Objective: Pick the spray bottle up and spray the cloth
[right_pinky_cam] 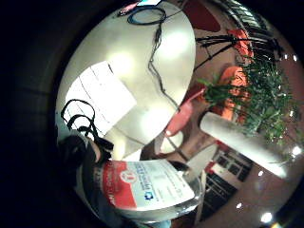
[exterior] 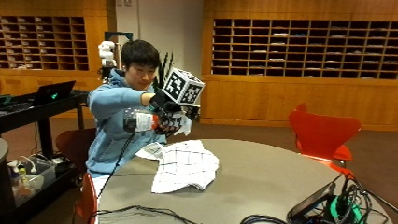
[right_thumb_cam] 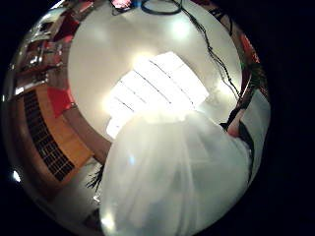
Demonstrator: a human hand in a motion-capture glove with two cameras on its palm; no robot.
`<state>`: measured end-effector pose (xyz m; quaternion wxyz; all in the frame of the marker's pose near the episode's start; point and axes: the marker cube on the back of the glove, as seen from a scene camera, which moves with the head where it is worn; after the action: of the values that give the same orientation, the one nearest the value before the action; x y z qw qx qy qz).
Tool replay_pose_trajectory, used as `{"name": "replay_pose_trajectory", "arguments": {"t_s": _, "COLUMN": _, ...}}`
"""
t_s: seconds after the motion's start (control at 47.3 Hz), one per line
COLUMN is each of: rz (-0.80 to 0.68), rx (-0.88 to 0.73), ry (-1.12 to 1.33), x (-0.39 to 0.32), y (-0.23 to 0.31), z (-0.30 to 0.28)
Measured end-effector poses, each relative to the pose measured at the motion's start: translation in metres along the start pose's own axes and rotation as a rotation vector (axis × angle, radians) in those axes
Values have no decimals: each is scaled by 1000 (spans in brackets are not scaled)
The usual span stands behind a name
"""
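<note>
The fingers (exterior: 167,125) of the black-gloved right hand (exterior: 163,116) are curled around the clear plastic spray bottle with a red and white label (exterior: 142,121), which is held in the air above the near edge of the round grey bench (exterior: 273,177), tipped on its side. The nozzle end is hidden behind the glove, so I cannot tell surely where it points, but it seems turned toward the cloth below.

The bottle looks light and stiff, with smooth walls that may slip under a wet glove. In my judgement, the best place to hold it is at the neck, with one finger free for the trigger. In the little finger side palm view the label (right_pinky_cam: 142,187) fills the space just by the palm, so the body lies close against the hand.

The white cloth with a thin dark grid pattern (exterior: 183,165) lies crumpled on the bench under the bottle, apart from it. It is soft and limp and will take the spray without moving.

I count one spray bottle, one cloth and one gloved hand at work.
</note>
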<state>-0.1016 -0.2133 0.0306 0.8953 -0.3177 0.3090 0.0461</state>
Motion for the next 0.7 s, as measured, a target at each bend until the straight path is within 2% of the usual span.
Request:
{"name": "replay_pose_trajectory", "arguments": {"t_s": 0.338, "rz": 10, "rx": -98, "ry": 160, "x": -27, "y": -9, "z": 35}}
{"name": "replay_pose_trajectory", "arguments": {"t_s": 0.698, "rz": 26, "rx": -32, "ry": 174, "x": -18, "y": 9, "z": 3}}
